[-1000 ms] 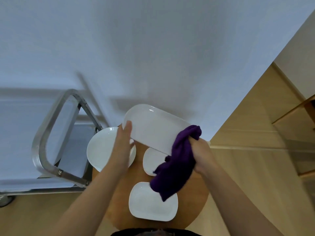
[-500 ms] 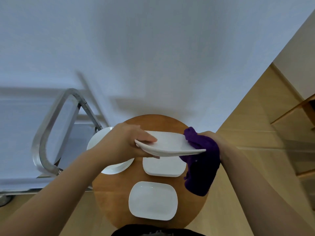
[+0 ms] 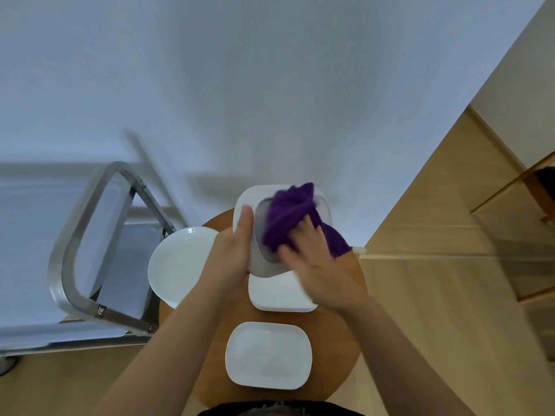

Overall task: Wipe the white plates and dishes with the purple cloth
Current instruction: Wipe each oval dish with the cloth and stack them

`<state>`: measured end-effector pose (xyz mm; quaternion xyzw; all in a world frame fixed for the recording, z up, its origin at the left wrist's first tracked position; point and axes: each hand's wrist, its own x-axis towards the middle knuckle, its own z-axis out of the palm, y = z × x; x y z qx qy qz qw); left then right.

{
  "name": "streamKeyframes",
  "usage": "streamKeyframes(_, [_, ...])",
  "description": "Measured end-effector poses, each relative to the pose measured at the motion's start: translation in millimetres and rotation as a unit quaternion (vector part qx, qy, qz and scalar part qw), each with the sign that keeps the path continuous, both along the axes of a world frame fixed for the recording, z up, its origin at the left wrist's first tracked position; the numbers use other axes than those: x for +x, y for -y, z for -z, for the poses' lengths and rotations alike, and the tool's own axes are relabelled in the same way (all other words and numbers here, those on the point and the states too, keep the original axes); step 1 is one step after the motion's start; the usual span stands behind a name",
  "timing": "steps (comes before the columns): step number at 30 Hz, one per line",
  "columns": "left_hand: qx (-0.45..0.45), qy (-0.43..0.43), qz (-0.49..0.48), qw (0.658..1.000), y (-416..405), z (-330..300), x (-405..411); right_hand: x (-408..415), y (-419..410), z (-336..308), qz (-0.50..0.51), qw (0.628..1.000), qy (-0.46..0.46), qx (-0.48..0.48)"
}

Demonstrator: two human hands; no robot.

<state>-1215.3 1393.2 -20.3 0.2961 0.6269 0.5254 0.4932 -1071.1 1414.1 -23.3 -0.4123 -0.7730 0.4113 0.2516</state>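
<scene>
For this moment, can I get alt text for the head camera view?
A person's left hand holds a white rectangular dish tilted above a round wooden table while the right hand presses a purple cloth into it. Three more white dishes lie on the table.

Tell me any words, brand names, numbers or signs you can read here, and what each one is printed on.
None: no readable text shows anywhere.
The held dish, the round plate and the two rectangular dishes on the wooden table are plain white.
The purple cloth carries no visible label.
The metal cart shows only bare frame and screws.
</scene>
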Motion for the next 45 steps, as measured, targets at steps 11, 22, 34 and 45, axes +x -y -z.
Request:
streamKeyframes(11, [0.02,-0.042,-0.128,0.991,26,-8,24,-24,-25,-6,0.136,0.984,0.055,0.103])
streamKeyframes(22, [0.1,-0.113,-0.141,0.978,19,-12,35,-22,-8,3,0.181,0.979,-0.014,-0.096])
streamKeyframes(34, [0.297,-0.698,0.196,0.621,17,29,11,3,-3,14,0.252,0.784,-0.388,-0.413])
streamKeyframes(45, [-0.144,0.023,0.009,0.989,48,64,13,13,17,70,0.338,0.882,-0.193,-0.266])
